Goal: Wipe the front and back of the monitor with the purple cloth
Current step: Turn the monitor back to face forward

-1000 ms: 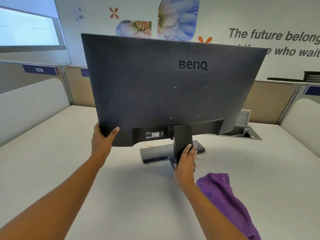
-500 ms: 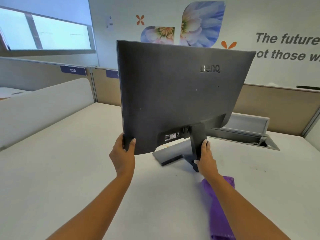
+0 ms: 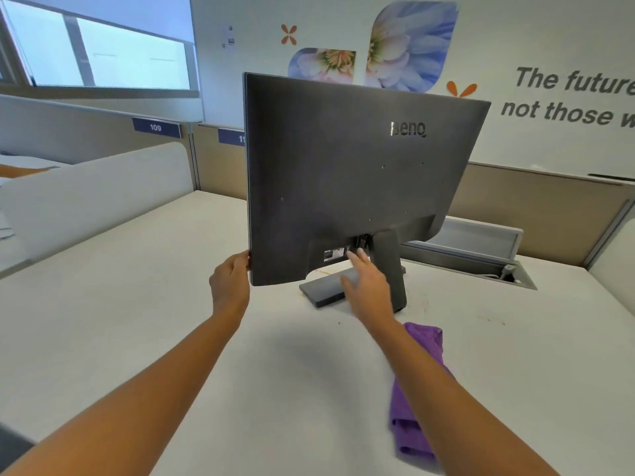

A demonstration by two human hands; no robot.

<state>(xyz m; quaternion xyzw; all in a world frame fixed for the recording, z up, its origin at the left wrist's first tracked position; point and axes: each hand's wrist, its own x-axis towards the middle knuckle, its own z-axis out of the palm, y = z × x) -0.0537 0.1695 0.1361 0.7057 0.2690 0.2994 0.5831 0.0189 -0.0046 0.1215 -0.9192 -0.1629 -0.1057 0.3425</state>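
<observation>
Left hand [image 3: 229,281] grips the monitor [image 3: 347,180] at its lower left edge, fingers curled around it. Since a second ago the monitor has swung further round on the surface [image 3: 137,304], back facing the person. Right hand [image 3: 366,286] has released the stand, fingers spread and empty; the purple cloth [image 3: 417,389] lies unused to the right, so wiping is pending.

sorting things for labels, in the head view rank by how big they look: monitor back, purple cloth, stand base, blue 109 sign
1. monitor back
2. purple cloth, partly hidden by the arm
3. stand base, partly hidden
4. blue 109 sign, farther away, so unsure
</observation>
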